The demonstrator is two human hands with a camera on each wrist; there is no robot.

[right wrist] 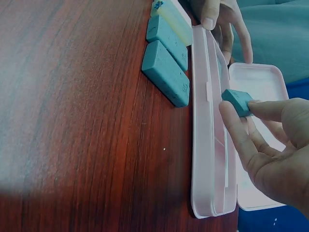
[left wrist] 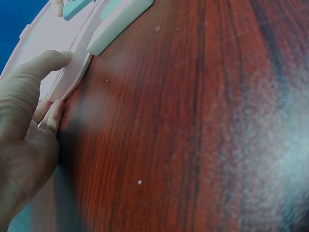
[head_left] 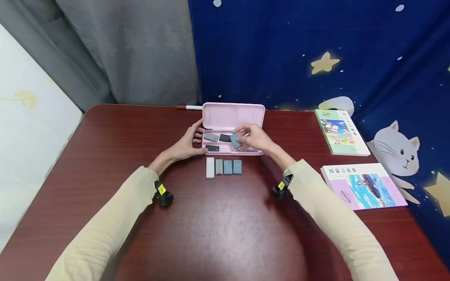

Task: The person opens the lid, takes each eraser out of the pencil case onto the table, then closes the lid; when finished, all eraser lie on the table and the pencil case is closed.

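Observation:
A pink pencil case [head_left: 233,153] stands with its lid [head_left: 233,116] raised at the far side of the table. My left hand [head_left: 185,145] holds the case's left end, its thumb on the front rim and its fingers round the side. Over the compartments, my right hand [head_left: 258,137] pinches a blue eraser [right wrist: 237,102] between thumb and fingers. Inside the case lie a grey eraser [head_left: 211,137] and a dark eraser [head_left: 225,138] in the back compartment. Another dark eraser [head_left: 212,148] is in the front one.
In front of the case are a white block [head_left: 209,168], a yellowish-and-blue block [head_left: 219,167] and two blue erasers [head_left: 227,167] in a row. A marker [head_left: 192,107] lies behind. Two books, one green [head_left: 341,132] and one purple [head_left: 363,186], lie at the right.

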